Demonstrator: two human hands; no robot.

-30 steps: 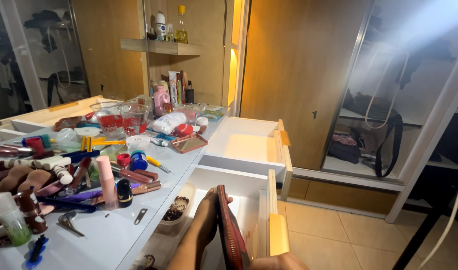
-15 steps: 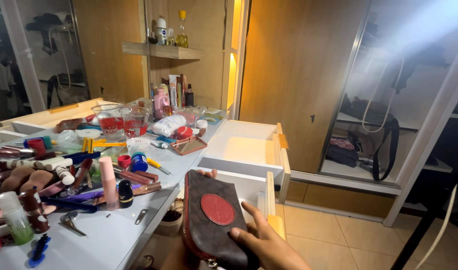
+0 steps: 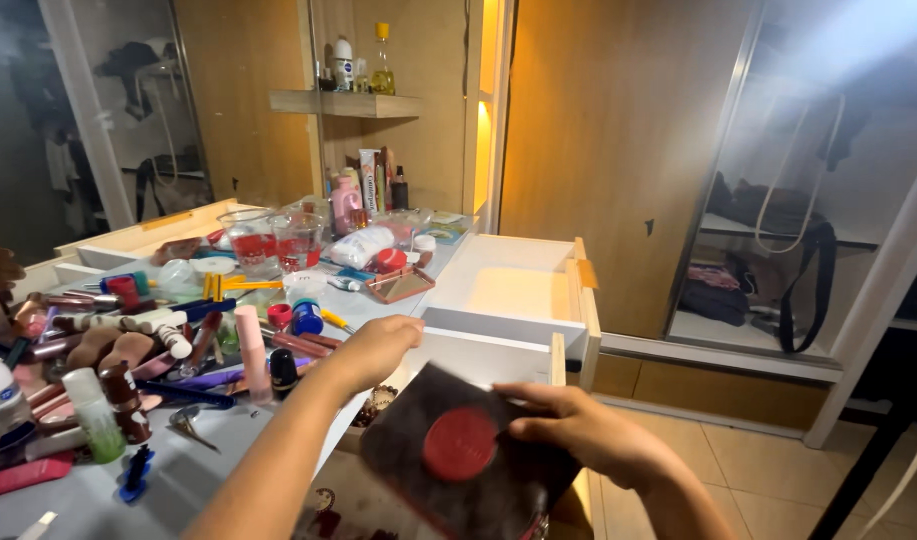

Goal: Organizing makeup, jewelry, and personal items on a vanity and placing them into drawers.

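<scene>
Pouch (image 3: 468, 460) with red disc | our right hand (image 3: 588, 435) grips its 3 o'clock edge, flat for viewing | our left hand (image 3: 373, 350) loosely curled, empty, resting on table (image 3: 208, 470) edge at 10 o'clock above open drawer (image 3: 478, 355)

Warm dim light, window glare right

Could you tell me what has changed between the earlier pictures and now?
The dark pouch with the red disc, seen edge-on a second ago, was turned face up. The right hand has taken its right edge. The left hand came out from under it and reaches towards the cluttered table. The cosmetics and both open drawers stayed put.
</scene>
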